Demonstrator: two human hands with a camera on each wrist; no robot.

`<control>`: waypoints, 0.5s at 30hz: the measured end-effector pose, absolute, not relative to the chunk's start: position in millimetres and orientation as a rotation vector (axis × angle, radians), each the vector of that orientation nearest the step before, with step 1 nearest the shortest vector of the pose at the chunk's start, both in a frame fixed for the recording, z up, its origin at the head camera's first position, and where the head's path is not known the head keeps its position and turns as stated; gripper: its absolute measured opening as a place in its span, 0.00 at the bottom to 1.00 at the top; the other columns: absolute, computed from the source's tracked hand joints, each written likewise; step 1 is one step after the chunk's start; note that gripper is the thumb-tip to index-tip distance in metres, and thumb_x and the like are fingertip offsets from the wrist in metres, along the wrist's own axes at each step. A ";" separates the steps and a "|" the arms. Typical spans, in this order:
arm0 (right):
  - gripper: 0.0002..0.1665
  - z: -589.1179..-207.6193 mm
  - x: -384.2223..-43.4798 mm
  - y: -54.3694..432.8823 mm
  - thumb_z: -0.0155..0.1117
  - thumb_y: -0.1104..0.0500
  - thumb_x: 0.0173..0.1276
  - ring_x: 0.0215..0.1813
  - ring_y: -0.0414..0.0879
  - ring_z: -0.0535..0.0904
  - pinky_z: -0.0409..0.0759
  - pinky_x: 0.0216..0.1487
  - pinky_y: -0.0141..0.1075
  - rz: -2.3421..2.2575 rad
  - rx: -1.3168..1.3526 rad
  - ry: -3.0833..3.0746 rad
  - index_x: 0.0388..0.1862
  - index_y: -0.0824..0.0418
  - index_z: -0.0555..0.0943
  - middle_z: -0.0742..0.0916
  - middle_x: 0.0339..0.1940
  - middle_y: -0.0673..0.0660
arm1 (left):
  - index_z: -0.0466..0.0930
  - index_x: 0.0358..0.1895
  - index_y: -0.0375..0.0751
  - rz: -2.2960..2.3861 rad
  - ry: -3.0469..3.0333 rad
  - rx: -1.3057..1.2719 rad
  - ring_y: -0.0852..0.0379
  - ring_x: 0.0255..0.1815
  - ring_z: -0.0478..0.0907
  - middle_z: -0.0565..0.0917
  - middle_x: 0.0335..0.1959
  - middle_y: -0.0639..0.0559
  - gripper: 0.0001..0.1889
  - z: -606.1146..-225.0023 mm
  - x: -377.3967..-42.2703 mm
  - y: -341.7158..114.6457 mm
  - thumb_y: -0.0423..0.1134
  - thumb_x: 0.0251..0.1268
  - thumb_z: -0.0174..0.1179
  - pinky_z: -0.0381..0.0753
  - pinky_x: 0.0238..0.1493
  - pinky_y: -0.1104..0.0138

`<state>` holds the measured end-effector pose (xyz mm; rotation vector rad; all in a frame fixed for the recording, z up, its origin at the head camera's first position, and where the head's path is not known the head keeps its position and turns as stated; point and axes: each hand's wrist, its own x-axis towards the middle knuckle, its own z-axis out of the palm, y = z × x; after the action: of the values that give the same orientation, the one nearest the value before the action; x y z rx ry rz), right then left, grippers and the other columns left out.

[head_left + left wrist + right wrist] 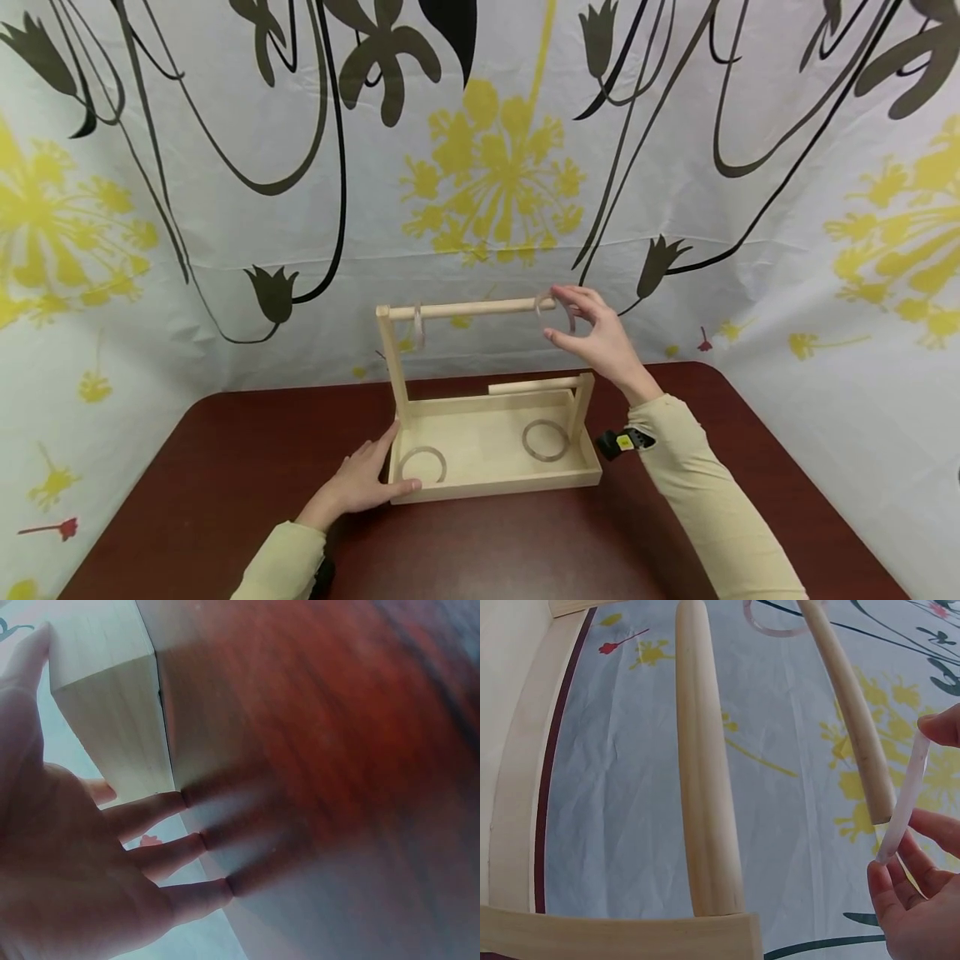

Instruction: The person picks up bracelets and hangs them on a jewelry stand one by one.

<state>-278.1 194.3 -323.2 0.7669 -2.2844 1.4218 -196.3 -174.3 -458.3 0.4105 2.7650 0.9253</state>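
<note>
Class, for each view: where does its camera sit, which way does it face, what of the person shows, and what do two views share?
Head: on the head, facing forward and down at the wooden stand; left hand, right hand and sleeves show.
Left wrist: on that wrist, facing the stand's corner and dark table; left hand shows.
Right wrist: on that wrist, facing the rods; right hand shows.
Shared by head and right wrist: the held ring.

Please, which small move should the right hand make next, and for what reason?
Probably guide the pale ring leftward along the upper rod: the right hand pinches it at the rod's free end, and another ring hangs near the opposite end.
</note>
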 end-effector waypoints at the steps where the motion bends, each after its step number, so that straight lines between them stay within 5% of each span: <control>1: 0.36 -323.4 -279.2 193.6 0.71 0.63 0.62 0.64 0.54 0.68 0.64 0.64 0.50 1.426 0.764 -2.292 0.69 0.65 0.71 0.71 0.65 0.61 | 0.46 0.77 0.35 0.926 2.763 0.408 0.24 0.70 0.51 0.58 0.71 0.29 0.54 -458.1 -195.9 -174.2 0.60 0.57 0.67 0.47 0.60 0.30; 15: 0.36 -324.1 -292.4 174.5 0.71 0.59 0.63 0.60 0.53 0.70 0.70 0.61 0.48 1.460 0.818 -2.395 0.69 0.61 0.71 0.72 0.62 0.63 | 0.46 0.77 0.35 0.936 2.758 0.402 0.24 0.69 0.51 0.59 0.71 0.30 0.54 -457.6 -196.0 -174.7 0.59 0.56 0.67 0.47 0.60 0.29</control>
<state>-292.4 174.5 -324.1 0.8179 -2.3953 1.4603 -196.0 -174.7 -457.6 0.4023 2.7578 0.9358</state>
